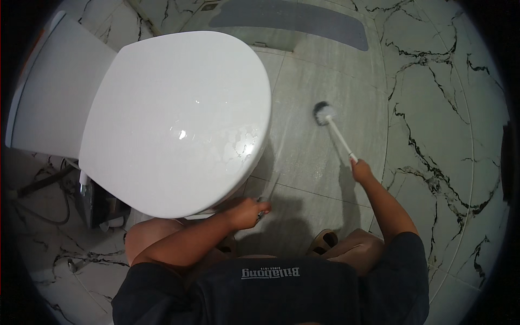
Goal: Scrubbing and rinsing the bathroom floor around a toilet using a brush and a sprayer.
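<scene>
My right hand [361, 170] grips the white handle of a toilet brush [340, 135] near its end. The brush head, pale with dark bristles, is at the wet tiled floor [300, 162] and looks slightly blurred. Beside the toilet's front rim, my left hand [245, 212] is closed around a small sprayer [260, 215], mostly hidden by the fingers. A thin stream of water runs from it across the floor tiles. The white toilet lid [174, 122] is down and carries water drops near its front edge.
The toilet tank [61, 89] stands at the left, with a dark bin [99, 205] and a hose [44, 183] below it. A grey mat [292, 20] lies at the far end. Marble-patterned wall tiles [438, 142] rise at the right. A sandal [324, 240] is near my knees.
</scene>
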Demonstrator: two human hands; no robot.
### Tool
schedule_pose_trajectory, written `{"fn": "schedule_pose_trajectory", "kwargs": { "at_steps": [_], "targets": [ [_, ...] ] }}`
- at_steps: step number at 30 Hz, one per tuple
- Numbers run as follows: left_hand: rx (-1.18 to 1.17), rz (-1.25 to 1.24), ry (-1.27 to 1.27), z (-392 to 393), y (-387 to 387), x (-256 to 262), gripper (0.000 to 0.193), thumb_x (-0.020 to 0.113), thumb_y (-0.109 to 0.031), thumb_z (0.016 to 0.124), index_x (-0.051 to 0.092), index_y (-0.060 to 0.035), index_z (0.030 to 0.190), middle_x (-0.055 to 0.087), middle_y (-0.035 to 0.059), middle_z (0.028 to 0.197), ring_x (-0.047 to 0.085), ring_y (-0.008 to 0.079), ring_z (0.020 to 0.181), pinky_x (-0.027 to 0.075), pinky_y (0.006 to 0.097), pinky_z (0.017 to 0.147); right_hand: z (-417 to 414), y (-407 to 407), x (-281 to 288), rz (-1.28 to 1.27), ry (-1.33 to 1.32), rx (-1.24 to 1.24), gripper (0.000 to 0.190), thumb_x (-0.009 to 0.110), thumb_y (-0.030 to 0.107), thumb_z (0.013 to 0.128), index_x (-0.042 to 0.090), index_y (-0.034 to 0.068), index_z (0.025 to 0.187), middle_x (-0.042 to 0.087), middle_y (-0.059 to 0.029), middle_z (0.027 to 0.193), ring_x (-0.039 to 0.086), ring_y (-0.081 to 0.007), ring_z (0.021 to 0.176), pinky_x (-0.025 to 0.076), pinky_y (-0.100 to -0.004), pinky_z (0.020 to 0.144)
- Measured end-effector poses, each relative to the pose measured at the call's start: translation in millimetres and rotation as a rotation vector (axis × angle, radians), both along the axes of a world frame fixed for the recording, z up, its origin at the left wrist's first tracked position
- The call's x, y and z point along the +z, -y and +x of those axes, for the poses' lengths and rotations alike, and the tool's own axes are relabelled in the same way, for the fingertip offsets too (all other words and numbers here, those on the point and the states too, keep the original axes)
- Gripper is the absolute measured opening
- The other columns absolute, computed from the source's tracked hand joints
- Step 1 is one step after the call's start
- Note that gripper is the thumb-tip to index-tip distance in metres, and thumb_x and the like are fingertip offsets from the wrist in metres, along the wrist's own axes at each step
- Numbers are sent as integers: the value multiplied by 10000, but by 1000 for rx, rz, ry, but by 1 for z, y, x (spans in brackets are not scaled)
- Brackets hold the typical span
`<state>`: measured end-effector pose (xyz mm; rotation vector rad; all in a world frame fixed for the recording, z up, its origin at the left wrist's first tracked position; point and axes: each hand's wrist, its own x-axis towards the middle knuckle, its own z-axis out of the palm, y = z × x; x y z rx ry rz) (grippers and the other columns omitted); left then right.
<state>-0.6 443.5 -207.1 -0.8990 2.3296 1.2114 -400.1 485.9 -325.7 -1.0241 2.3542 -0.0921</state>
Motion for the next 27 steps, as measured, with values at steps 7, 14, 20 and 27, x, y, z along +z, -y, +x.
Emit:
{"fn": "schedule_pose_trajectory", "kwargs": {
  "at_steps": [7,14,20,27],
  "targets": [
    [-52,40,-173,-5,3,-10,247,540,-53,714,539,-120,951,559,204,818,552,385,766,437,440,667,51,-56,40,336,146,444,551,385,471,848,540,-39,986,570,-246,924,536,-381,892,411,-424,791],
    [-163,-61,-228,-20,4,-12,235,548,-81,704,540,-148,929,580,160,778,569,353,726,445,434,635,-39,-105,15,141,-8,-149,572,373,474,860,539,-73,891,583,-246,792,580,-359,750,448,-407,659],
    [-260,9,-34,-29,1,9,231,541,-132,716,543,-171,944,585,147,760,583,327,732,458,418,638,12,-139,53,337,111,395,519,403,462,851,557,-33,886,579,-233,813,571,-343,808,422,-409,725],
    [-286,-83,-210,-30,6,8,242,545,-152,716,552,-193,955,583,132,780,585,320,714,464,414,630,-17,-188,52,336,166,-37,548,398,480,848,554,-36,947,579,-216,779,574,-313,746,427,-405,688]
  ]
}}
